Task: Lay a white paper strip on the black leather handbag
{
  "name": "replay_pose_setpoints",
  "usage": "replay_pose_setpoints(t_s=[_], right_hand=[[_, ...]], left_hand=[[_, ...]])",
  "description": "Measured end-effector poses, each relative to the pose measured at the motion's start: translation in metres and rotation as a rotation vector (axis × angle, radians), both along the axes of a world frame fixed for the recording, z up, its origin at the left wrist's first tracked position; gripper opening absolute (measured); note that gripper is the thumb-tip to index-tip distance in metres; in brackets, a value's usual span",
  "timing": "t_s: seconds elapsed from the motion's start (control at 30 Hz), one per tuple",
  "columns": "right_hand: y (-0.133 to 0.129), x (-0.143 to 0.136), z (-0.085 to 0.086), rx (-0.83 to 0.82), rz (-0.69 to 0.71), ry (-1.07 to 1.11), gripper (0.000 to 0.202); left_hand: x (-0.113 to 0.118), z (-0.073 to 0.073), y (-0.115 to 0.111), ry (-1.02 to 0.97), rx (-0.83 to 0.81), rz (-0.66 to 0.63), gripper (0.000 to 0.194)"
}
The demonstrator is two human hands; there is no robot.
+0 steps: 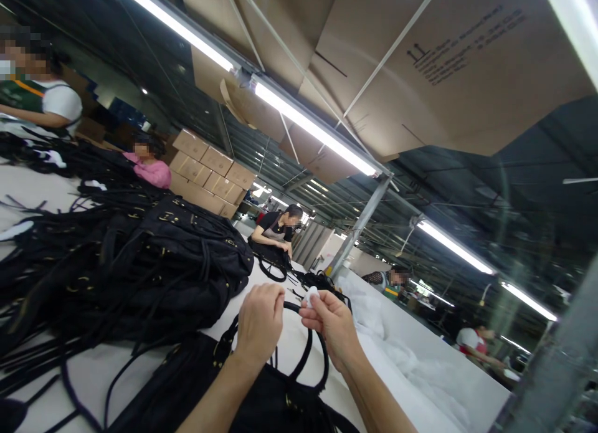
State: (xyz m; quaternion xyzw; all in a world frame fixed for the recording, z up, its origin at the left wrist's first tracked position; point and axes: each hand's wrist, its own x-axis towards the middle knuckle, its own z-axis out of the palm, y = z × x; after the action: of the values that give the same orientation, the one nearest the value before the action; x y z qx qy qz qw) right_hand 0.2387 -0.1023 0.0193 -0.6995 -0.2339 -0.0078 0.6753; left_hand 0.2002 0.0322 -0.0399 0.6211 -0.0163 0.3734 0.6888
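The white work table (303, 342) runs away from the wearer. A heap of black handbags and straps (140, 258) fills its left side; loose white wadding (397, 346) lies along the right edge, leaving only a narrow bare strip between them. One black handbag (261, 399) lies nearest, its looped handle (311, 352) arched upward beneath both hands. The left hand (259, 321) is curled closed, its contents not discernible. The right hand (329, 324) pinches a small white wad (311, 294) between its fingertips, held above the handle.
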Motion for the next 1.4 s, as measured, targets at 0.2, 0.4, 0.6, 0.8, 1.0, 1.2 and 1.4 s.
replay_pose_setpoints(t_s=[0.2, 0.4, 0.6, 0.8, 1.0, 1.2, 1.4], right_hand=[[-0.007, -0.016, -0.012, -0.086, 0.054, 0.015, 0.053], [-0.012, -0.024, -0.022, 0.011, 0.055, 0.055, 0.071], [-0.015, -0.027, -0.023, -0.069, 0.093, 0.108, 0.084], [-0.009, -0.027, -0.023, -0.054, 0.022, 0.027, 0.088], [-0.004, -0.027, -0.023, -0.049, -0.025, 0.108, 0.089], [0.001, -0.026, -0.022, -0.062, -0.111, 0.104, 0.065], [0.008, -0.021, -0.024, 0.004, -0.148, 0.058, 0.063]], left_hand=[[0.006, -0.007, -0.013, -0.104, 0.385, -0.092, 0.020], [0.008, -0.010, -0.025, -0.060, 0.250, -0.069, 0.023], [0.008, -0.008, -0.024, -0.083, 0.114, -0.122, 0.014], [0.004, -0.005, -0.024, -0.148, 0.021, -0.209, 0.012], [0.008, -0.008, -0.026, -0.169, 0.033, -0.149, 0.014], [0.011, -0.012, -0.028, -0.202, 0.087, -0.108, 0.024], [0.009, -0.015, -0.025, -0.288, 0.238, 0.020, 0.019]])
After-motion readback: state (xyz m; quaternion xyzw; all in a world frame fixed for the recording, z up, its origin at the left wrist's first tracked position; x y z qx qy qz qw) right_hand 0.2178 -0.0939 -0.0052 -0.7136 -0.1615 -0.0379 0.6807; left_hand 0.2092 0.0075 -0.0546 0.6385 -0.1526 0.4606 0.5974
